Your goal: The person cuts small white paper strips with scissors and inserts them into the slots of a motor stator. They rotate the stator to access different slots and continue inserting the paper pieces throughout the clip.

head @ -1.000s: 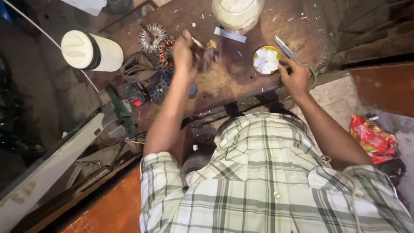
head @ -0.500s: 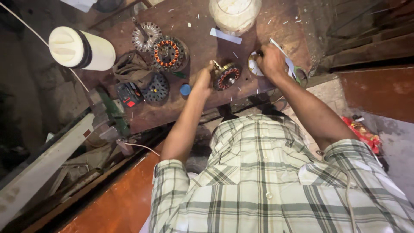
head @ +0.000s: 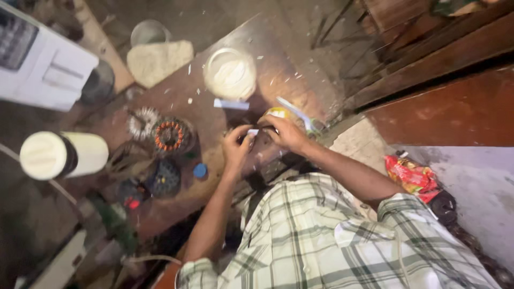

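My left hand (head: pixel 235 145) and my right hand (head: pixel 286 132) meet over the near edge of a brown wooden worktop (head: pixel 267 64). Both are closed around a small dark motor part, which the fingers mostly hide. A small white strip (head: pixel 252 131) shows between the fingertips. A yellow and white round tub (head: pixel 277 112) sits just beyond my right hand. A stator with orange windings (head: pixel 168 135) lies to the left of my left hand.
On the worktop are a round white-lidded container (head: pixel 230 74), a flat white strip (head: pixel 231 104), a silvery coil (head: pixel 142 120), a dark stator (head: pixel 163 179), a blue cap (head: pixel 200 170) and a white cylinder (head: pixel 59 154). A white boxy appliance (head: pixel 43 59) stands far left. A red packet (head: pixel 412 176) lies on the right.
My left hand has drawn back from the stators on the left and my right hand has come in. They now meet on the small part; the view has swung left.
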